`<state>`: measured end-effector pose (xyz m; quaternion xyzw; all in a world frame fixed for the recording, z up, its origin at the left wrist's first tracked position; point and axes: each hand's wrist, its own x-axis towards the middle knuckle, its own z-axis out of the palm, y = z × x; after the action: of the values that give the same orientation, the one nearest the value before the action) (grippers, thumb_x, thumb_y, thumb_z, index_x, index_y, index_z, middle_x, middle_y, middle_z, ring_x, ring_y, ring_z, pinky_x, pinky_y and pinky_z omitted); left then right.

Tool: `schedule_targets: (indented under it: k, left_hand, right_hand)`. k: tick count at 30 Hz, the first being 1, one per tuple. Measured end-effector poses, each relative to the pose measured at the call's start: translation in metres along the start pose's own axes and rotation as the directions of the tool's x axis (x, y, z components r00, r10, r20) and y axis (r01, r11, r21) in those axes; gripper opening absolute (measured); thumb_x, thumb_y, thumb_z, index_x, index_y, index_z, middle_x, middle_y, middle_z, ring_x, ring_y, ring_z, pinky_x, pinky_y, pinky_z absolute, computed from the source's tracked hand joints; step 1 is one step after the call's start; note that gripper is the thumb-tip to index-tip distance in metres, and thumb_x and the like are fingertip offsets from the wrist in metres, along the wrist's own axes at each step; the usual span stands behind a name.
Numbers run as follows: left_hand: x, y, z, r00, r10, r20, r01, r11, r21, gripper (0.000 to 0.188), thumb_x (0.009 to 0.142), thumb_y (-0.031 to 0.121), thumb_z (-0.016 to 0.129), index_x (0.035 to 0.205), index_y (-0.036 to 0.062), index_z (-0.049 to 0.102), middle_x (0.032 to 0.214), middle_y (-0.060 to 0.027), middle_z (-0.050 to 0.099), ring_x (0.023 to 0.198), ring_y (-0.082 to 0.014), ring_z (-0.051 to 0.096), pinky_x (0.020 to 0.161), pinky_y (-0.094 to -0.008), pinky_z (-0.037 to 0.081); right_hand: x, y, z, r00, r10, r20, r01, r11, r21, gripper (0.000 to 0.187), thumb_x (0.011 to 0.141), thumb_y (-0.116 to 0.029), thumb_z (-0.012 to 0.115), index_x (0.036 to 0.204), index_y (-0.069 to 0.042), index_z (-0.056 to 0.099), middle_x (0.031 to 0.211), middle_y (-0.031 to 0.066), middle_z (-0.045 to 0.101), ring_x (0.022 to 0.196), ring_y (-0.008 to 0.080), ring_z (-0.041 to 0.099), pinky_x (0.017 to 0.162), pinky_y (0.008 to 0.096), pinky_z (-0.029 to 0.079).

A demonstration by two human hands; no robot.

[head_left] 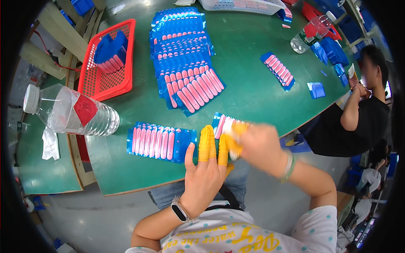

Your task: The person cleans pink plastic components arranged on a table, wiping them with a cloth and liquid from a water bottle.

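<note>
My right hand (263,147), blurred, is closed on a white wad (233,155) above a blue sheet of pink strips (219,126), hiding much of it; my left hand (203,179) lies with fingers extended at that sheet's near-left edge, though whether they press it I cannot tell. Just left of my left fingers, a stack of strip sheets (151,142) reaches my little finger. Beyond my hands, a long overlapping heap of sheets (183,52) blocks the green table (242,80) ahead; right of it lies another sheet (278,71). Further left stand a large water bottle (90,114) and a red basket (131,55). Far right are a smaller bottle (313,33) and a seated co-worker (365,105); farthest ahead, a white basket (242,5).
</note>
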<state>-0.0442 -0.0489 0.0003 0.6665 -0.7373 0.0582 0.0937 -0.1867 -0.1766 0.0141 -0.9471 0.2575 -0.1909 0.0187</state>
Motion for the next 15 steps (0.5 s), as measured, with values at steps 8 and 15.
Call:
schedule_targets:
  k: [8, 15]
  left_hand:
    - [-0.004, 0.0, 0.0, 0.999, 0.0, 0.035, 0.0, 1.0, 0.0, 0.071, 0.085, 0.045, 0.068, 0.138, -0.0004, 0.053, 0.142, -0.03, 0.047, 0.141, -0.0357, 0.038, 0.112, -0.0606, 0.019]
    - [-0.003, 0.002, -0.004, 0.999, -0.006, 0.043, 0.009, 0.998, -0.059, 0.061, 0.087, 0.044, 0.067, 0.141, 0.0176, 0.055, 0.142, -0.0319, 0.047, 0.141, -0.0346, 0.038, 0.112, -0.06, 0.018]
  right_hand:
    - [-0.007, 0.004, -0.003, 0.999, 0.044, -0.015, -0.044, 0.998, 0.042, 0.016, 0.083, -0.022, 0.073, 0.083, -0.011, 0.063, 0.068, 0.0066, 0.06, 0.057, 0.0265, 0.063, 0.051, 0.0384, 0.051]
    - [-0.001, 0.037, -0.013, 0.953, 0.288, -0.095, -0.289, 0.957, -0.003, 0.023, 0.083, -0.024, 0.075, 0.091, -0.007, 0.062, 0.068, 0.0107, 0.06, 0.059, 0.032, 0.063, 0.051, 0.0396, 0.049]
